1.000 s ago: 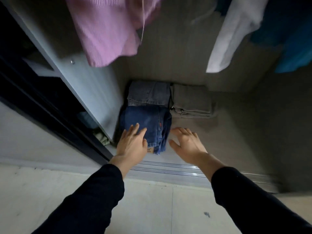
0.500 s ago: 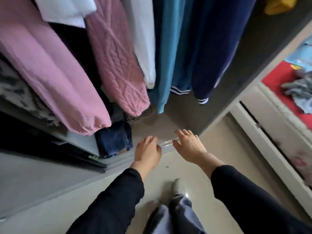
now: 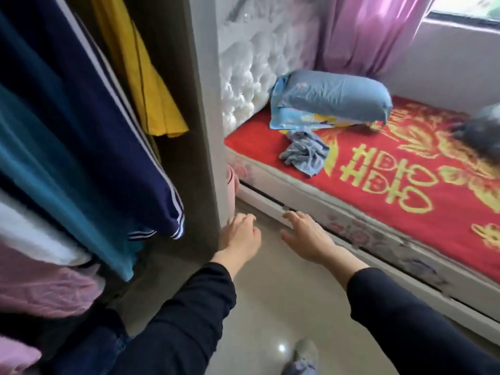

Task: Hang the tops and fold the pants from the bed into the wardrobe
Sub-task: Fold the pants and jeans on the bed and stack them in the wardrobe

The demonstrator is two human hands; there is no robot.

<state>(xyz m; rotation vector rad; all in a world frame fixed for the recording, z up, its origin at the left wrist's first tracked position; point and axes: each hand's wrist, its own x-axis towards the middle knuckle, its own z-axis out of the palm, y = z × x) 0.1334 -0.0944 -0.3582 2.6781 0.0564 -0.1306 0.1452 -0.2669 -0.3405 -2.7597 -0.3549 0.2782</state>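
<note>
A crumpled light-blue garment (image 3: pixel 304 154) lies on the red bed cover (image 3: pixel 405 180) near the pillow. A dark grey garment (image 3: pixel 484 133), blurred, sits at the bed's right edge. Hanging tops fill the wardrobe on the left: a navy top with white stripes (image 3: pixel 81 117), a teal one (image 3: pixel 40 163), a yellow one (image 3: pixel 140 77), a white one (image 3: pixel 32 239) and a pink one (image 3: pixel 40 288). My left hand (image 3: pixel 239 234) and my right hand (image 3: pixel 305 236) hover empty over the floor between wardrobe and bed, fingers relaxed.
The wardrobe's side panel (image 3: pixel 200 117) stands just left of my left hand. A light-blue pillow (image 3: pixel 332 97) leans by the white tufted headboard (image 3: pixel 251 71). Purple curtains (image 3: pixel 370 31) hang behind the bed. My shoe (image 3: pixel 305 353) is on the glossy floor (image 3: pixel 284 307).
The view has swung right, from the folded jeans on the wardrobe floor to the bed. Both empty hands left the jeans and now hang over the floor.
</note>
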